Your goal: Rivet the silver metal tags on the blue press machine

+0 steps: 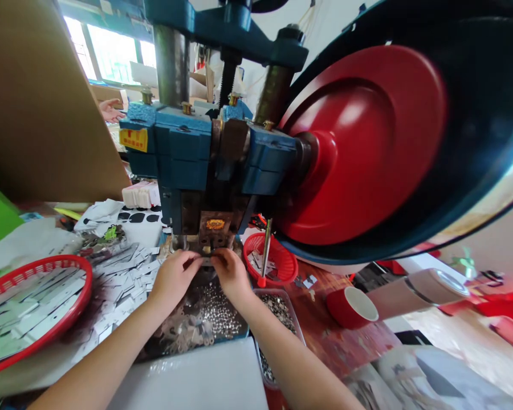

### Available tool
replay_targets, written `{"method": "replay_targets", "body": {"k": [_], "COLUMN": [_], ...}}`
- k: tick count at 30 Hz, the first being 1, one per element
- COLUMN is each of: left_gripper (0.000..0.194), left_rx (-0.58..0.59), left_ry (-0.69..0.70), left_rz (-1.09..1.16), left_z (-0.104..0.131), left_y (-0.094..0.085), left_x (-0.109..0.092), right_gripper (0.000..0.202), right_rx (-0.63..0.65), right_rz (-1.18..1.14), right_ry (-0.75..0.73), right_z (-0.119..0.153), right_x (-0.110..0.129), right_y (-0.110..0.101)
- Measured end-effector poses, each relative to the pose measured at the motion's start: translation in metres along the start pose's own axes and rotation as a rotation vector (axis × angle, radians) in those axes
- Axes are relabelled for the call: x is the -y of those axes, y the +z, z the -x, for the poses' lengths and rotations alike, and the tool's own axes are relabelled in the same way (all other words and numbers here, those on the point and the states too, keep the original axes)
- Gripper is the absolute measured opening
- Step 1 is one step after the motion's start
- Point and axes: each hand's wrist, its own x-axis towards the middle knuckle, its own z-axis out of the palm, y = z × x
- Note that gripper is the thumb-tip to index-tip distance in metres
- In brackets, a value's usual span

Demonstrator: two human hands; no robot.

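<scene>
My left hand (175,280) and my right hand (232,277) meet at the foot of a blue press (183,151), just under its ram. Fingers and thumbs are pinched at either end of a small pale flat strip (206,261), which lies level between them at the die. The fingertips partly cover the strip, so its details are too small to make out. Right below the hands sits a dark tray holding shiny small metal parts (222,310) and flat metal tabs (183,333). By my right forearm stands a clear plastic box of small metal pieces (282,310).
A large red flywheel (367,142) juts out at right. Left is a red basket (79,307) of flat strips, beside scattered flat pieces (123,285). A small red basket (288,270), a red cup (346,307) and a flask (414,293) stand right. Another person's hand (110,110) shows behind.
</scene>
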Motion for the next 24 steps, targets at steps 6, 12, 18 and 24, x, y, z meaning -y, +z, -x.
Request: {"method": "replay_targets", "body": {"k": [6,12,18,24], "left_gripper": [0.029,0.034,0.033,0.032], "left_rx": [-0.014,0.08,0.132,0.142], "left_ry": [-0.023,-0.062,-0.047,-0.012], "left_rz": [0.015,0.102,0.105,0.051], "left_z": [-0.025,-0.031,-0.034,-0.039], "left_y": [0.014,0.019,0.016,0.018], "left_x": [0.018,0.023,0.024,0.023], "right_gripper": [0.012,0.02,0.018,0.018], "right_rx": [0.004,0.026,0.037,0.061], "right_rz": [0.074,0.013,0.061,0.134], "right_ry": [0.029,0.099,0.118,0.089], "right_z": [-0.017,-0.021,-0.019,-0.013], "right_x": [-0.008,-0.014,-0.009,0.001], "right_y": [0.01,0.014,0.018,0.006]}}
